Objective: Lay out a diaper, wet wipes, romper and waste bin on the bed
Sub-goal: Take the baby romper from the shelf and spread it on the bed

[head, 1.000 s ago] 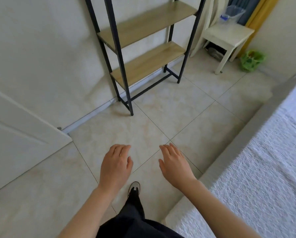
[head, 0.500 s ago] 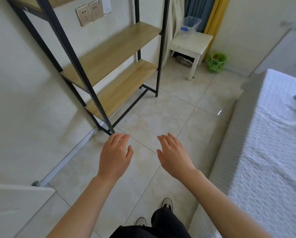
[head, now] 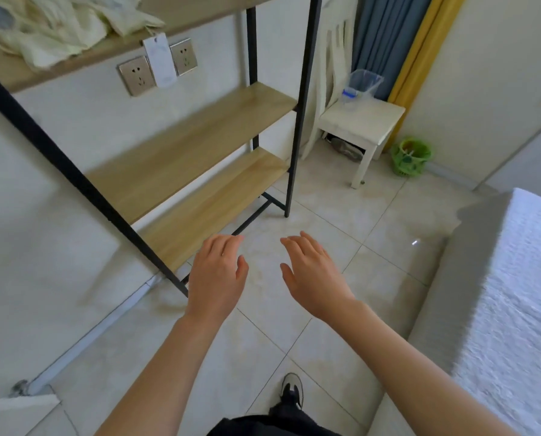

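My left hand [head: 217, 273] and my right hand [head: 310, 275] hover palm-down over the tiled floor, fingers apart, both holding nothing. A pale cream garment [head: 58, 25] with a white tag lies crumpled on the upper board of the wooden shelf [head: 181, 146] at top left; whether it is the romper I cannot tell. A small green bin [head: 410, 157] stands on the floor in the far corner by the yellow curtain. The bed [head: 520, 294], covered in white textured fabric, fills the right edge. No diaper or wipes pack is identifiable.
A black-framed shelf rack with two bare lower boards stands against the left wall. A white stool [head: 362, 121] holds a clear plastic container [head: 362, 84]. A door edge [head: 14, 410] shows at bottom left. My shoe [head: 291, 388] is on the tiles.
The view has swung up and forward along the rack, bringing its upper board with the cream garment into sight. Both hands stay open and held out in front.
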### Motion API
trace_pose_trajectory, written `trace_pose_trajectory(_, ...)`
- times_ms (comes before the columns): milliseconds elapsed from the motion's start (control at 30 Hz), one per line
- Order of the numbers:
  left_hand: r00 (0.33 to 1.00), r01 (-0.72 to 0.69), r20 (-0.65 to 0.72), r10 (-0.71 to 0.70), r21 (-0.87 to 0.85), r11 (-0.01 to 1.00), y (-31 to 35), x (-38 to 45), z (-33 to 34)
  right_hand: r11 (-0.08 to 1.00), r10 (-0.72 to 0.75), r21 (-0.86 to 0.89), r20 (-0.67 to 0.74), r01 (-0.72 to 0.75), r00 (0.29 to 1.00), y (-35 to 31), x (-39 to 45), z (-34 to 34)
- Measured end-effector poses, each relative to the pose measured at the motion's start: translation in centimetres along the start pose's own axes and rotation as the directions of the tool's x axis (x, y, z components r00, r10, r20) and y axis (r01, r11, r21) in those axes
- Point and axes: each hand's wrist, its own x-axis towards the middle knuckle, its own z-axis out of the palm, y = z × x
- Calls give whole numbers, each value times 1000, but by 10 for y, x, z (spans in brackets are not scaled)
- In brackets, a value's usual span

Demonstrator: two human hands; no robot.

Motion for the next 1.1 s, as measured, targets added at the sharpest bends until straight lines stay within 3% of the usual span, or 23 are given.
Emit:
trace_pose_trajectory(433, 963, 64, -264, -47, 57, 996, -1, 184, -16, 979, -199, 5, -186, 203, 962, 46, 193, -75)
trace_pose_trajectory(667, 939, 83, -340, -55, 67, 994, -27, 263, -49, 939, -340, -40, -273, 342, 900, 26, 292, -111)
trace_pose_trajectory(867, 861, 67, -508, -14, 85, 994, -45, 303, -80, 881, -463, -61, -324, 470, 825, 2, 359, -133)
trace_pose_trajectory(1100, 797, 252, -597, -89, 196, 948, -84, 332, -109, 763, -629, -63, -300, 643, 717, -28, 427, -147)
